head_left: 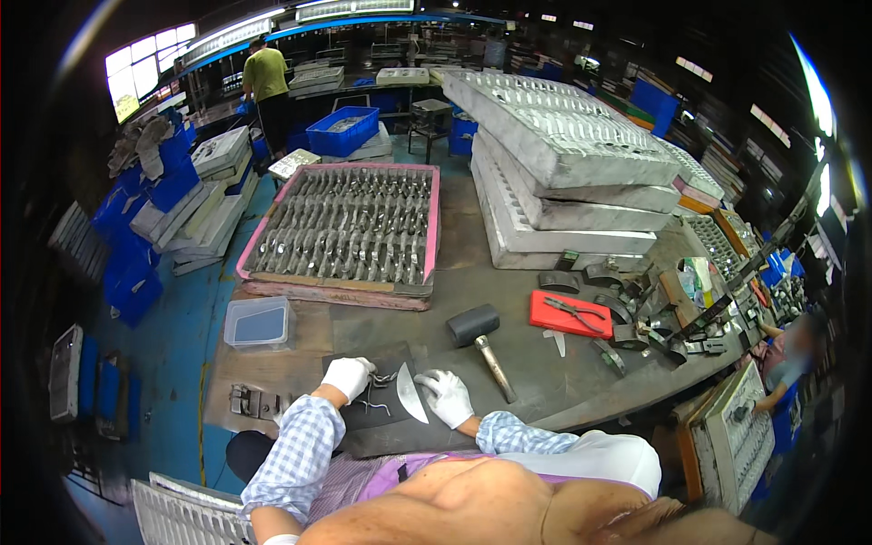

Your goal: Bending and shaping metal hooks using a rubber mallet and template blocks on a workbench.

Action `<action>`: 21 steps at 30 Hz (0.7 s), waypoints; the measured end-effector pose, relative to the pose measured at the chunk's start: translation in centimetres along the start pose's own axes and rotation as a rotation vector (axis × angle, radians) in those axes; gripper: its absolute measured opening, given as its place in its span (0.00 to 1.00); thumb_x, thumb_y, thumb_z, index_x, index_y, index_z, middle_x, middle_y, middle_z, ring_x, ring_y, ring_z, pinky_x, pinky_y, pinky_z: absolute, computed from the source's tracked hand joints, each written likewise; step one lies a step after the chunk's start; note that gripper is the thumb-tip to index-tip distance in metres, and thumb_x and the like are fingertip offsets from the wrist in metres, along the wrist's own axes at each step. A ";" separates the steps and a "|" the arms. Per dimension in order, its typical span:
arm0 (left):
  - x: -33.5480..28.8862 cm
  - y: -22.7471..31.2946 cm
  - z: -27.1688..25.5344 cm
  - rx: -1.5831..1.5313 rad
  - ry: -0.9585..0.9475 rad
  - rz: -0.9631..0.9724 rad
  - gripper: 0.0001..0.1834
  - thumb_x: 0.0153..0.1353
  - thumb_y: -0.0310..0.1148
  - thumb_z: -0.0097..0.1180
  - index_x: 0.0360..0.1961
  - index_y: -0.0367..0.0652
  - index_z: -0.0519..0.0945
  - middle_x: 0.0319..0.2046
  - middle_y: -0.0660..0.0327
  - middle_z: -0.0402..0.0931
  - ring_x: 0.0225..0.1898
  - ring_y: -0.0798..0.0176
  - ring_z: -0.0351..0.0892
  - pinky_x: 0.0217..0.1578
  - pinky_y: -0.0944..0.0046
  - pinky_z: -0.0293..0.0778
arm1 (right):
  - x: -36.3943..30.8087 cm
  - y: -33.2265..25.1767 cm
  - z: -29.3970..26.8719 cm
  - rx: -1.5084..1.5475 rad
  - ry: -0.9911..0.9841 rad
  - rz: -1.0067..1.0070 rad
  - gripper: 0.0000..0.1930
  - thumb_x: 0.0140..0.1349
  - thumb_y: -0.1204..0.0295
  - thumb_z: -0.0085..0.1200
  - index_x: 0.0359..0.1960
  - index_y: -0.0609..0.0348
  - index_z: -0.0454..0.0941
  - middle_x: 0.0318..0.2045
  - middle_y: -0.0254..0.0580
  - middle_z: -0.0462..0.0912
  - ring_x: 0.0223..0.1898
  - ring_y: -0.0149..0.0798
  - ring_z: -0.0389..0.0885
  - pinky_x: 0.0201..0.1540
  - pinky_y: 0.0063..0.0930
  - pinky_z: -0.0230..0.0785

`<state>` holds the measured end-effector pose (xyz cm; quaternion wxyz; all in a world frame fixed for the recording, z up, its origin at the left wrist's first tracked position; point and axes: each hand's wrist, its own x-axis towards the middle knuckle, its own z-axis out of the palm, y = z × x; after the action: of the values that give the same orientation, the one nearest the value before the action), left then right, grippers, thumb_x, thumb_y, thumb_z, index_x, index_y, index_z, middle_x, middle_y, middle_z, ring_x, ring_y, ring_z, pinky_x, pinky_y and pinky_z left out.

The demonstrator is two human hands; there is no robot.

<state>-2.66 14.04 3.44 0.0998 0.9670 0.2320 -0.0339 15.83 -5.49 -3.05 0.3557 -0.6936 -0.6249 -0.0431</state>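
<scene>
Left hand [348,376], in a white glove, is closed over bent metal pieces [377,392] on a dark mat [386,420]. Right hand [447,396], also gloved, lies open and flat, fingers touching a curved blade [411,392] on the mat. A black-headed mallet [480,334] lies just beyond on the worktop [509,282]. A pink-rimmed tray [434,218] of blades sits farther back.

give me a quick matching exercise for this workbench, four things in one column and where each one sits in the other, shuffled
Things:
1. mallet
2. clear plastic box
3. pink-rimmed tray
4. pliers

Places:
a. on the red pad
b. far side of the bench, full of metal parts
c. near the bench's left edge
d. middle of the bench, just beyond the right hand

Pairs: 1-d, 2-c, 3-b, 4-a
</scene>
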 end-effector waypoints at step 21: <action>-0.7 4.4 5.6 -0.022 0.529 -0.139 0.04 0.43 0.33 0.60 0.19 0.46 0.83 0.19 0.56 0.80 0.26 0.50 0.84 0.27 0.53 0.78 | 0.0 -0.1 1.1 0.034 -0.127 -0.033 0.15 0.59 0.74 0.55 0.49 0.55 0.82 0.48 0.49 0.80 0.49 0.52 0.77 0.53 0.45 0.68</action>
<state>-1.37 8.72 -1.19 0.0435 0.9228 0.3163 0.2156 15.32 -4.87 -3.83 0.3264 -0.6785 -0.6581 0.0055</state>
